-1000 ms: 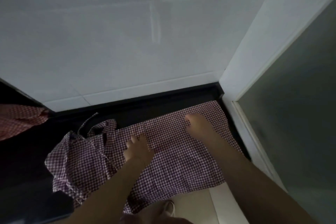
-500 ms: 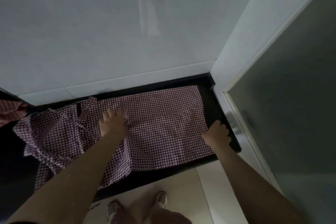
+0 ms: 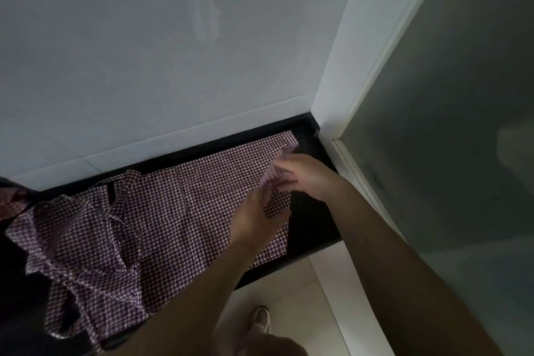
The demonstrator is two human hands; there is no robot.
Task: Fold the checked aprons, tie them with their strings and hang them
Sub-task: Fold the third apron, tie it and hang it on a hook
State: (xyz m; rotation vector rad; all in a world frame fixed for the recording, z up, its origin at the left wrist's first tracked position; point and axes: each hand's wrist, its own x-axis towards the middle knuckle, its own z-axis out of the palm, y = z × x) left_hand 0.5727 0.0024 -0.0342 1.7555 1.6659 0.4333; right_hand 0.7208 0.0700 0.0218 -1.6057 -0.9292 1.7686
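While both hands work the right end: the checked apron [image 3: 173,211] lies flat along the black counter [image 3: 312,225], long axis left to right.
Right hand [image 3: 306,175]: pinches the lifted far-right corner.
Left hand [image 3: 254,222]: nearer me, fingers on the cloth just beside it; grip unclear.
Fold direction: probably leftward, toward the bunched strings [image 3: 115,220].

A black bench [image 3: 310,228] is set against a white tiled wall [image 3: 144,66]; a frosted glass door [image 3: 462,124] is framed in white, and pale floor tiles [image 3: 291,283] are dimly lit.

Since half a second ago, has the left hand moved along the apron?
Yes. The left hand went right across the checked apron, toward the white door frame, meeting the right hand.
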